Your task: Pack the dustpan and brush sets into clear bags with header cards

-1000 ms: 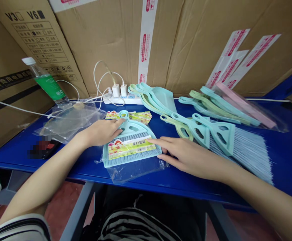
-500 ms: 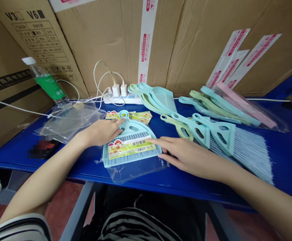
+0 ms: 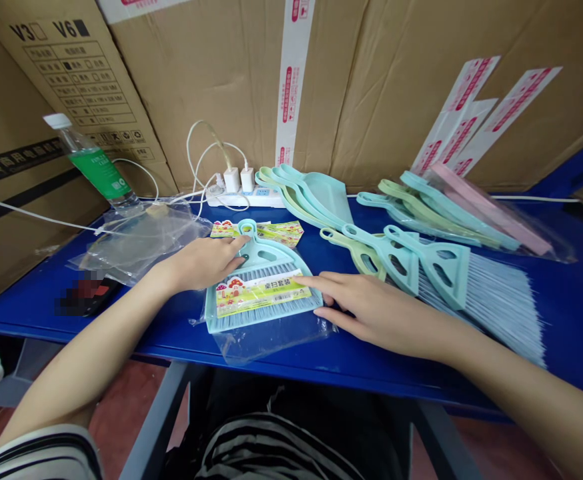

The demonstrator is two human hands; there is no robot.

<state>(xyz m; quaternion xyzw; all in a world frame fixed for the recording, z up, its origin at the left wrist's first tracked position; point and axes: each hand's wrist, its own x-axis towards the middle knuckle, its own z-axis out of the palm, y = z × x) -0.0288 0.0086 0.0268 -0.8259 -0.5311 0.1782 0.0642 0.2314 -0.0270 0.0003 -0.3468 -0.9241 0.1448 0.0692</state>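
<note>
The left hand [image 3: 202, 264] and the right hand [image 3: 371, 313] are both on the blue table [image 3: 321, 365]. Under the left fingers [image 3: 233, 248] is the top of a little mint green dustpan [image 3: 266, 252]. Those fingers are a bit apart and lie flat. They are not clamped on it. A little brush [image 3: 256, 313] sits in the dustpan, with a paper label [image 3: 259, 295] across it. The tip of the first right finger [image 3: 304, 281] touches the label's right end. The right fingers are a bit apart too, and they do not grip. A clear plastic bag [image 3: 271, 341] lies under the set, near the right fingers.

Just past the left fingers is a loose colored card [image 3: 281, 233]. Past the right fingers is a pile of mint brushes [image 3: 481, 303]. Farther back are stacked dustpans [image 3: 321, 197] and a white power strip [image 3: 244, 197] with 2 plugs. Far to the left of the left fingers stand a water bottle [image 3: 89, 163] and crumpled plastic bags [image 3: 136, 243].
</note>
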